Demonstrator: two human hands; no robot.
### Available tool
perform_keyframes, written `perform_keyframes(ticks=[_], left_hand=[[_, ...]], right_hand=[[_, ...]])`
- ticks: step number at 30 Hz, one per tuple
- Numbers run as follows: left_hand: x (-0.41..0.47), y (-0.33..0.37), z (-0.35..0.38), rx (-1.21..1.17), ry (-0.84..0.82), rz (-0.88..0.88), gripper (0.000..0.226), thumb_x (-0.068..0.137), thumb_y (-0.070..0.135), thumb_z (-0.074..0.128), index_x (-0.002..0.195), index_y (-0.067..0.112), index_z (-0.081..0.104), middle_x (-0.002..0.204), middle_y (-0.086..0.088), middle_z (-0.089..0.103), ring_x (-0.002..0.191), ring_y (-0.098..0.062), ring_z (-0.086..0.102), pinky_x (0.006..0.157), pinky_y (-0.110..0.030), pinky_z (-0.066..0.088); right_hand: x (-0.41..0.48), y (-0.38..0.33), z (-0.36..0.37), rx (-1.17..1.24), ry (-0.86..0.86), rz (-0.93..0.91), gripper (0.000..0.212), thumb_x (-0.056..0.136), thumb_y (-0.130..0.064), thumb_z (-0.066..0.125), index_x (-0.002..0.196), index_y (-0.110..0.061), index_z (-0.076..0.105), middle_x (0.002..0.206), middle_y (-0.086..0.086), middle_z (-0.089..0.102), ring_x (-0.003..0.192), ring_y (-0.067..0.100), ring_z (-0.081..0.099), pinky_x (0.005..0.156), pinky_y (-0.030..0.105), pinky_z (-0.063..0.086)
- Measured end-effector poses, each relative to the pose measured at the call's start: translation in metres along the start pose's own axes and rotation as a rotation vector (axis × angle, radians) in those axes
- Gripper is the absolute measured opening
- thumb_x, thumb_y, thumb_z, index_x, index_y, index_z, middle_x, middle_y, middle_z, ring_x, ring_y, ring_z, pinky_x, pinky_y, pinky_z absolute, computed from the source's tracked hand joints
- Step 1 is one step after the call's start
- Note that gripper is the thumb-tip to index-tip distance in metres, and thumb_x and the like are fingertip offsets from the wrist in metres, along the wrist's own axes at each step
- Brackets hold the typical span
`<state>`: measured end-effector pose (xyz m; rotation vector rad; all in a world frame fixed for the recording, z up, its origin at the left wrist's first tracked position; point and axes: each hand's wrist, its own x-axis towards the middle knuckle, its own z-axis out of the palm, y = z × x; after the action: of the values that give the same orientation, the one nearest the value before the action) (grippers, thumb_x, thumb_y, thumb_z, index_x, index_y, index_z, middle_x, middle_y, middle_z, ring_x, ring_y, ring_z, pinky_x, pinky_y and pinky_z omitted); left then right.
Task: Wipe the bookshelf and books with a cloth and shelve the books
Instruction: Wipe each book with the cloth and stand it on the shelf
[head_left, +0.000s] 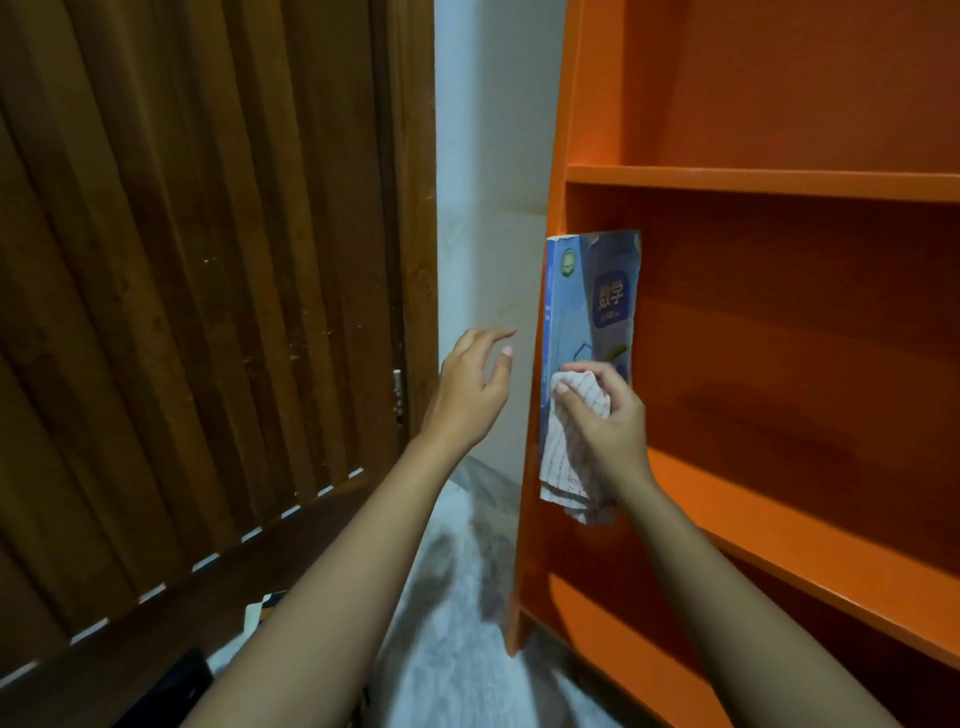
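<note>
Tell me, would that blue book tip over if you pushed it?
Probably, yes. The blue book stands upright and looks thin, with no other books beside it, only the side wall of the orange bookshelf on its left. Its top edge looks worn and bent, so the cover is likely soft and bendy. The right hand presses a striped cloth on it.

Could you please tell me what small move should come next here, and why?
Probably wipe the striped cloth upward over the blue book, since the right hand holds it against only the cover's lower part, while the open left hand touches nothing.
</note>
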<state>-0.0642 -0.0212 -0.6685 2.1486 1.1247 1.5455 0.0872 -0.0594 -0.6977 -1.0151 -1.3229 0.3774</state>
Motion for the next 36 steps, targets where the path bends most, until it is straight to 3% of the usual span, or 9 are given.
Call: perform_keyframes(ticks=[6, 10, 15, 18, 21, 25, 28, 32, 36], left_hand=[[-0.056, -0.079, -0.049, 0.242, -0.052, -0.205, 0.028, 0.098, 0.026, 0.046, 0.122, 0.016, 0.058, 0.123, 0.000, 0.056, 0.111, -0.013, 0.053, 0.088, -0.023, 0.042], [-0.108, -0.147, -0.075, 0.374, -0.085, -0.441, 0.030, 0.098, 0.028, 0.046, 0.124, 0.016, 0.056, 0.125, 0.000, 0.053, 0.112, -0.015, 0.053, 0.085, -0.023, 0.041], [-0.189, -0.236, -0.099, 0.459, -0.165, -0.729, 0.030, 0.096, 0.026, 0.048, 0.120, 0.011, 0.057, 0.121, -0.008, 0.053, 0.106, -0.026, 0.056, 0.086, -0.038, 0.050], [-0.239, -0.284, -0.102, 0.459, -0.239, -0.896, 0.025, 0.095, 0.023, 0.049, 0.115, 0.011, 0.058, 0.113, -0.010, 0.054, 0.106, -0.029, 0.055, 0.084, -0.033, 0.044], [-0.282, -0.319, -0.100, 0.469, -0.300, -1.044, 0.029, 0.096, 0.027, 0.047, 0.121, 0.014, 0.054, 0.121, -0.010, 0.053, 0.112, -0.029, 0.052, 0.088, -0.033, 0.041], [-0.329, -0.347, -0.093, 0.423, -0.316, -1.080, 0.033, 0.095, 0.027, 0.049, 0.125, 0.013, 0.048, 0.123, -0.009, 0.051, 0.114, -0.025, 0.053, 0.085, -0.027, 0.040], [-0.349, -0.355, -0.087, 0.331, -0.223, -1.048, 0.033, 0.095, 0.027, 0.052, 0.124, 0.015, 0.046, 0.122, -0.005, 0.052, 0.112, -0.020, 0.053, 0.085, -0.024, 0.040], [-0.358, -0.362, -0.077, 0.220, -0.191, -0.996, 0.037, 0.097, 0.024, 0.045, 0.132, 0.013, 0.039, 0.128, -0.006, 0.052, 0.113, -0.017, 0.053, 0.091, -0.024, 0.043], [-0.367, -0.365, -0.072, 0.154, -0.140, -1.062, 0.047, 0.099, 0.023, 0.041, 0.143, 0.011, 0.029, 0.143, -0.008, 0.041, 0.126, -0.019, 0.045, 0.104, -0.029, 0.038]], right_hand=[[-0.028, 0.009, 0.075, -0.246, -0.200, -0.170, 0.009, 0.082, -0.020, 0.069, 0.091, -0.021, 0.066, 0.089, -0.010, 0.063, 0.085, 0.006, 0.059, 0.074, 0.019, 0.044], [-0.060, 0.053, 0.129, -0.298, -0.406, 0.012, 0.012, 0.083, -0.023, 0.066, 0.094, -0.024, 0.062, 0.092, -0.007, 0.064, 0.085, 0.010, 0.058, 0.070, 0.026, 0.045], [-0.128, 0.135, 0.186, -0.423, -0.636, 0.243, 0.015, 0.082, -0.029, 0.063, 0.097, -0.026, 0.061, 0.096, -0.005, 0.063, 0.086, 0.014, 0.058, 0.075, 0.029, 0.047], [-0.173, 0.185, 0.214, -0.442, -0.798, 0.310, 0.010, 0.086, -0.022, 0.060, 0.093, -0.016, 0.063, 0.089, 0.002, 0.064, 0.084, 0.021, 0.061, 0.070, 0.028, 0.048], [-0.209, 0.219, 0.239, -0.435, -0.901, 0.553, 0.021, 0.093, -0.032, 0.049, 0.106, -0.019, 0.060, 0.100, -0.004, 0.062, 0.094, 0.017, 0.060, 0.080, 0.027, 0.048], [-0.242, 0.247, 0.259, -0.420, -0.930, 0.718, 0.022, 0.094, -0.035, 0.047, 0.109, -0.021, 0.057, 0.107, 0.001, 0.062, 0.095, 0.018, 0.060, 0.086, 0.032, 0.048], [-0.255, 0.254, 0.268, -0.347, -0.898, 0.730, 0.017, 0.094, -0.035, 0.048, 0.108, -0.028, 0.054, 0.103, -0.002, 0.063, 0.092, 0.014, 0.060, 0.079, 0.029, 0.049], [-0.262, 0.263, 0.277, -0.349, -0.872, 0.728, 0.043, 0.092, -0.044, 0.050, 0.129, -0.022, 0.047, 0.119, 0.000, 0.061, 0.106, 0.018, 0.059, 0.089, 0.036, 0.051], [-0.267, 0.259, 0.280, -0.325, -0.841, 0.713, 0.046, 0.094, -0.035, 0.054, 0.134, -0.013, 0.045, 0.126, 0.005, 0.057, 0.113, 0.021, 0.055, 0.087, 0.025, 0.043]])
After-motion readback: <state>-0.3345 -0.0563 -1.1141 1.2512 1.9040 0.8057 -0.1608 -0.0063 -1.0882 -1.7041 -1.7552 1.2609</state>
